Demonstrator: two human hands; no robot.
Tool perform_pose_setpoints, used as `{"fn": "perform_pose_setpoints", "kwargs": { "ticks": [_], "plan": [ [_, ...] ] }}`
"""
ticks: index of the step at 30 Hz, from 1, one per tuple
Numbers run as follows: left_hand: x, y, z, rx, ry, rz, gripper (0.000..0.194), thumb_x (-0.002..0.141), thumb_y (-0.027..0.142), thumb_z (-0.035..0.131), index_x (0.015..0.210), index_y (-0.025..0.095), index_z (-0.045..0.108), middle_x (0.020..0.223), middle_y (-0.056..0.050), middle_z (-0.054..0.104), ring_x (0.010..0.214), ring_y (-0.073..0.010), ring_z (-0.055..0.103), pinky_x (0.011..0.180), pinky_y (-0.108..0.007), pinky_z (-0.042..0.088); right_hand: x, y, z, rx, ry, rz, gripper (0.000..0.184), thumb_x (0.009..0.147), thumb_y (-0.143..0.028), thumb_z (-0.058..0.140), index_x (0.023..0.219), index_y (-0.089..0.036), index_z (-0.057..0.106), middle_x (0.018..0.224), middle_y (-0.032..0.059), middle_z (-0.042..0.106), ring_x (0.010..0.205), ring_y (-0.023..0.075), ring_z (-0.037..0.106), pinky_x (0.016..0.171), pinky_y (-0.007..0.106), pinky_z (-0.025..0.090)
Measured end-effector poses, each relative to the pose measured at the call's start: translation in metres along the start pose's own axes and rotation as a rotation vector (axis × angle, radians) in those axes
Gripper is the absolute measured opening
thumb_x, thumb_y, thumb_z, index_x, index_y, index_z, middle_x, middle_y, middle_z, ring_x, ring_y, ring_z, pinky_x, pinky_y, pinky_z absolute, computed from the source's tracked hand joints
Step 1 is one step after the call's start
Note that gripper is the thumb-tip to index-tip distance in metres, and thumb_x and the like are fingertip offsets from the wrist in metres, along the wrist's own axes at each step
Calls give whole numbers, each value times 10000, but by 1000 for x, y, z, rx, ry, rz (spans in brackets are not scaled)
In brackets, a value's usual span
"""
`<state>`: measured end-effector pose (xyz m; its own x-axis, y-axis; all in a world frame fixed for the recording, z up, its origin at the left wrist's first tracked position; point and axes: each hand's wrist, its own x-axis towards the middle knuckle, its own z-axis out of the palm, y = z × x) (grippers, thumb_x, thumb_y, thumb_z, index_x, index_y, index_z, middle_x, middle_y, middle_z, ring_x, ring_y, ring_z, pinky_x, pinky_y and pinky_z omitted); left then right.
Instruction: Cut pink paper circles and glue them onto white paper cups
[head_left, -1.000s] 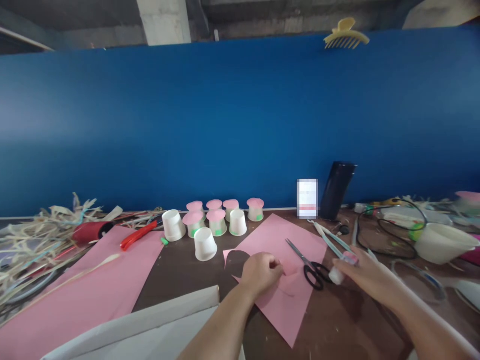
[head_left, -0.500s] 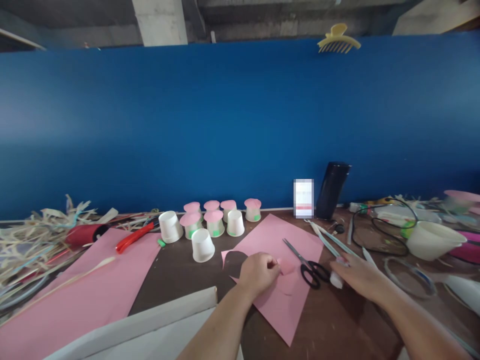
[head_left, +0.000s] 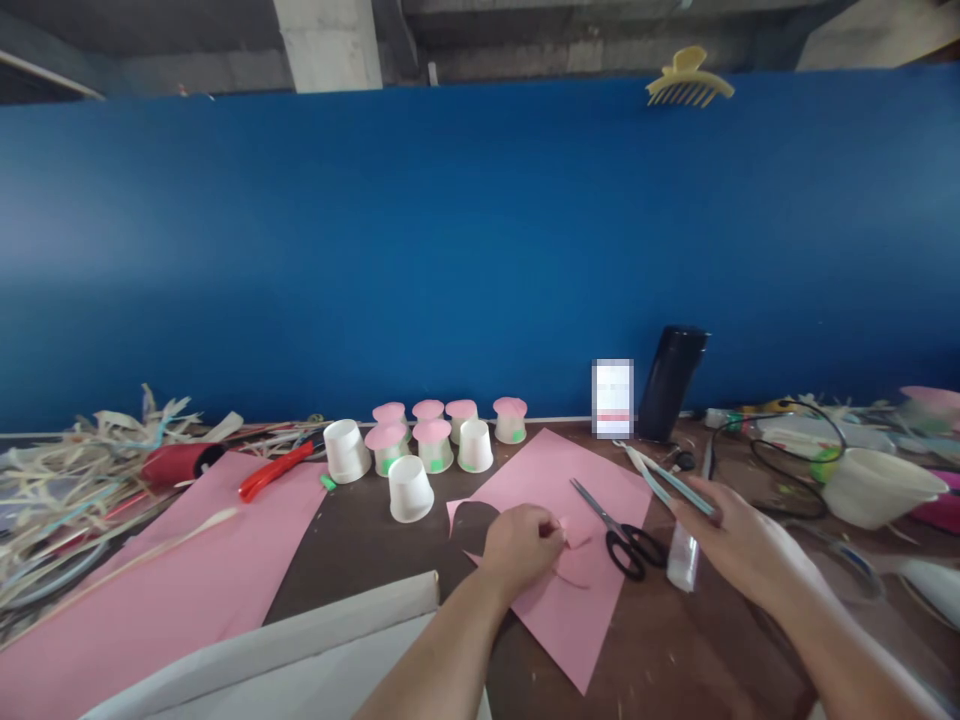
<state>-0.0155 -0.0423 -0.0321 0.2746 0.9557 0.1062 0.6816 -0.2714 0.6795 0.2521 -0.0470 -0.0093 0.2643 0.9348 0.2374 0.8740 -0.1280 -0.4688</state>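
My left hand (head_left: 521, 548) is closed in a pinch on a small pink paper piece (head_left: 576, 532), above a larger pink sheet (head_left: 581, 630) with cut edges. Its fingertips are partly hidden. Black-handled scissors (head_left: 622, 540) lie partly open on the sheet, between my hands. To their right, my right hand (head_left: 724, 535) is closed around the upper end of a whitish, partly clear tube (head_left: 682, 560), which the fingers partly cover. Pale blue strips (head_left: 660, 475) run up to the same fingers; whether they are touched is unclear.
Several upturned white cups (head_left: 410, 490), some topped with pink paper, stand at centre left. A red-handled tool (head_left: 276, 470) lies on another pink sheet (head_left: 202, 570). Loose strips (head_left: 112, 470) pile up at left. At the back stands a dark cylinder (head_left: 673, 385); a white cup (head_left: 874, 490) is at right.
My right hand has shifted slightly up and right; more of the tube shows below it. My left hand stays over the pink sheet in its pinch. The view has moved slightly.
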Motion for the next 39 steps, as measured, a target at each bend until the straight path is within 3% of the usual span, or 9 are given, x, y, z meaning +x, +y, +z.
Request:
{"fn": "perform_pose_setpoints", "kwargs": {
  "ticks": [6, 9, 13, 17, 21, 24, 27, 34, 39],
  "plan": [
    [-2, 6, -2, -19, 75, 123, 185, 774, 253, 502, 648, 205, 629, 750, 11, 635, 686, -124, 561, 606, -218, 349, -26, -48, 13, 363, -218, -215, 454, 794, -465, 519, 1172, -225, 594, 562, -22, 618, 538, 174, 571, 557, 282, 435],
    [-4, 10, -3, 17, 131, 181, 180, 797, 264, 504, 676, 207, 624, 745, 14, 617, 672, -116, 546, 596, -219, 336, -38, -64, 21, 478, -298, -181, 452, 788, -481, 530, 1164, -240, 600, 515, -32, 627, 448, 147, 539, 480, 254, 396],
    [-7, 14, -3, 70, 170, 253, 148, 805, 240, 513, 697, 212, 610, 729, 21, 599, 656, -107, 526, 560, -219, 307, -42, -71, 25, 601, -329, -85, 420, 789, -546, 496, 961, -208, 677, 513, -18, 626, 365, 111, 480, 410, 233, 341],
    [-10, 20, -5, 92, 201, 287, 197, 833, 255, 505, 663, 204, 592, 694, 16, 579, 637, -107, 511, 549, -226, 297, -40, -71, 27, 626, -321, -97, 412, 817, -540, 468, 710, -184, 647, 428, -32, 539, 381, 110, 469, 409, 228, 315],
    [-14, 25, -10, 4, 210, 304, 251, 876, 337, 472, 719, 221, 630, 716, 8, 591, 673, -119, 529, 585, -224, 331, -40, -70, 26, 662, -269, -53, 401, 796, -548, 510, 689, -186, 643, 409, -44, 509, 385, 105, 448, 400, 222, 280],
    [-14, 26, -13, -136, 326, 243, 265, 884, 404, 447, 915, 230, 644, 842, -17, 616, 736, -138, 551, 656, -236, 382, -41, -71, 23, 828, -255, -8, 380, 783, -547, 539, 754, -183, 645, 435, -45, 513, 395, 106, 443, 392, 221, 278],
    [-11, 23, -14, -287, 436, 81, 347, 865, 461, 450, 1001, 184, 608, 917, -56, 617, 761, -160, 562, 697, -264, 414, -43, -74, 21, 968, -235, 14, 377, 782, -534, 555, 821, -168, 638, 431, -53, 489, 390, 100, 418, 391, 221, 283],
    [-3, 22, -7, -629, 181, -214, 376, 803, 531, 484, 790, 172, 598, 589, 34, 489, 484, -90, 449, 484, -207, 351, -45, -77, 17, 995, -203, 18, 352, 748, -490, 617, 857, -156, 640, 442, -55, 503, 397, 91, 407, 411, 223, 310],
    [-2, 24, -4, -811, 77, -266, 284, 744, 444, 582, 729, 161, 587, 590, 44, 461, 442, -50, 374, 427, -174, 299, -45, -79, 13, 975, -202, 34, 327, 722, -472, 634, 849, -171, 650, 497, -41, 539, 410, 95, 424, 406, 226, 301]
  ]
}}
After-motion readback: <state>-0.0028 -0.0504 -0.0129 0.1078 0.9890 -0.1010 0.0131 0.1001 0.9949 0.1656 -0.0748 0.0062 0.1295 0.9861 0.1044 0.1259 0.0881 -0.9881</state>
